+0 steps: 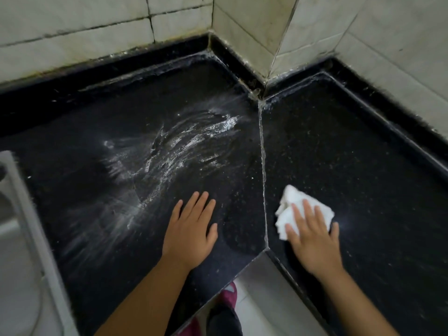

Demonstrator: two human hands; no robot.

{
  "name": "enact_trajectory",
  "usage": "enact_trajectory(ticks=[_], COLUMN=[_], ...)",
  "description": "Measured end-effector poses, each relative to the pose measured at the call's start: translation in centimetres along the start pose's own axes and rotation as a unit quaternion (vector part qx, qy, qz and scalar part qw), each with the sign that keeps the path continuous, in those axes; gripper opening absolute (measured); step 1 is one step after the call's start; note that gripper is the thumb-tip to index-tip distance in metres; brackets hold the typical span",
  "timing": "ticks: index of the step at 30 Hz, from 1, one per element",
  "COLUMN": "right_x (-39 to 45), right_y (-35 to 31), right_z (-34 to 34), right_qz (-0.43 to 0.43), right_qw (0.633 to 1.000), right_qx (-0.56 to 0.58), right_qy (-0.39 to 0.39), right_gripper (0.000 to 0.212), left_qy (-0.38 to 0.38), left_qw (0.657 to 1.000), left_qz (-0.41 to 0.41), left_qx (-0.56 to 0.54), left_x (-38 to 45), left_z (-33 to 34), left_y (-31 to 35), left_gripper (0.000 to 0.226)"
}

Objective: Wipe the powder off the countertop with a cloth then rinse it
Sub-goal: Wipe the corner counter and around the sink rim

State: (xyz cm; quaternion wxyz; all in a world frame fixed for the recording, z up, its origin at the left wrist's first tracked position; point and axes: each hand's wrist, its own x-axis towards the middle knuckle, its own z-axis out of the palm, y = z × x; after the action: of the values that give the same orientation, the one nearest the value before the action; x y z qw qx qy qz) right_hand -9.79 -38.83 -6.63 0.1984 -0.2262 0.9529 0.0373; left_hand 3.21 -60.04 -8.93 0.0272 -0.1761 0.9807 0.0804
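Note:
A black speckled countertop [339,151] fills the corner, split by a pale seam down the middle. White powder [174,151] lies smeared in streaks across the left slab, fanning toward the lower left. A crumpled white cloth [291,202] lies on the right slab just past the seam. My right hand [312,236] presses flat on the cloth with straight, spread fingers. My left hand [191,229] rests palm down on the left slab, fingers straight, beside the near end of the powder streaks.
Pale tiled walls [254,27] meet in the corner behind a raised black rim. A metal sink edge [29,214] runs along the far left. The counter's front edge [242,270] angles inward below my hands, with the floor and a pink shoe beneath.

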Motion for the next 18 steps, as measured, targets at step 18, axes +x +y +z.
enact_trajectory(ticks=[18], right_x=[11.6], right_y=[-8.3], right_z=[-2.8], right_qz=[-0.25], right_qw=[0.966], right_qx=[-0.012], right_qy=[0.068], right_gripper=[0.056], left_qy=[0.051], left_qw=[0.98], left_qz=[-0.182], left_qx=[-0.062], left_x=[7.7], left_z=[-0.3], left_y=[-2.1], left_gripper=[0.076])
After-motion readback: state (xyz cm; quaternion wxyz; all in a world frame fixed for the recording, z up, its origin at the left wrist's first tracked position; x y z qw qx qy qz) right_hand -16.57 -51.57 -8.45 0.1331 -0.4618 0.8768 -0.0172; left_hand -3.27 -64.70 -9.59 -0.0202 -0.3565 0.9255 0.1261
